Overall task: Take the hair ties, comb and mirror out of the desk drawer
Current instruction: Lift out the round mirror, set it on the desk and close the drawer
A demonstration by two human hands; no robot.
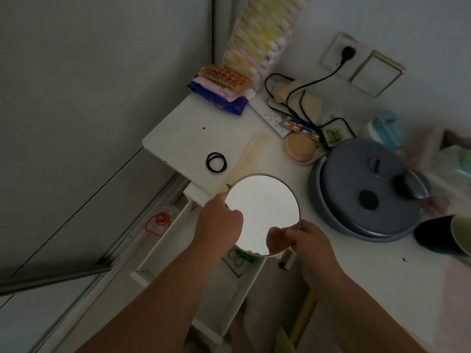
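Note:
A round metal-rimmed mirror (265, 210) is held over the desk's front edge and the open white drawer (163, 253). My left hand (219, 222) grips its left rim and my right hand (305, 240) grips its lower right rim. Black hair ties (216, 162) lie in a small pile on the white desk (183, 138). A cream comb (251, 154) lies beside them, its near end hidden behind the mirror. The drawer's inside is mostly covered by my arms; something with green on it (239, 259) shows under the mirror.
A grey round lidded pot (362, 189) stands right of the mirror. Behind it are a tan round case (300, 149), a power strip with black cables (270, 115), snack packets (221, 87) and a dark cup (443, 235). A red-capped bottle (158, 222) stands on the floor at left.

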